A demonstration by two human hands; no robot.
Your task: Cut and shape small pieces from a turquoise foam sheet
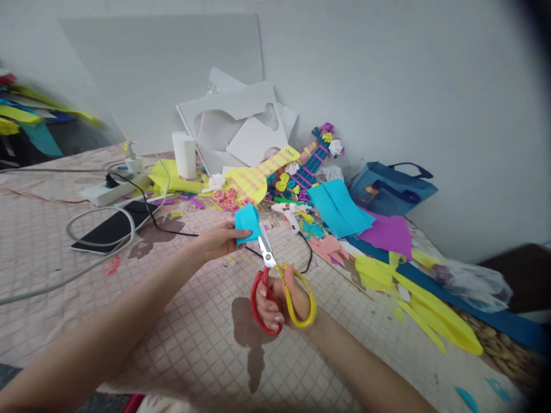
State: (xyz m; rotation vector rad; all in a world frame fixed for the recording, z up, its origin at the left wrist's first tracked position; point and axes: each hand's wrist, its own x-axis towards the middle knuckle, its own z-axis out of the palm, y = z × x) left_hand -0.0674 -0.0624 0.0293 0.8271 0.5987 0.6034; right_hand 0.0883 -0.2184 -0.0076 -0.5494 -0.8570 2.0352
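My left hand (224, 240) pinches a small folded piece of turquoise crepe paper (246, 221) between thumb and fingers. In my right hand (284, 301) is a pair of scissors (268, 258) with one red and one yellow handle; thumb and fingers sit through the loops. The blades are spread and point up at the paper's right edge; whether they touch it I cannot tell. Just beyond lie a white glue gun (289, 215) and a yellow paper-covered guitar shape (249, 182) with pink strips and pink paper roses (230, 198).
Turquoise sheets (340, 206), a purple sheet (390, 234) and yellow strips (422, 304) cover the right side. A blue bag (391, 189) stands behind them. At left are a phone (116, 226), a power strip (107, 192) and loose cables. White cut boards (253, 140) lean on the wall.
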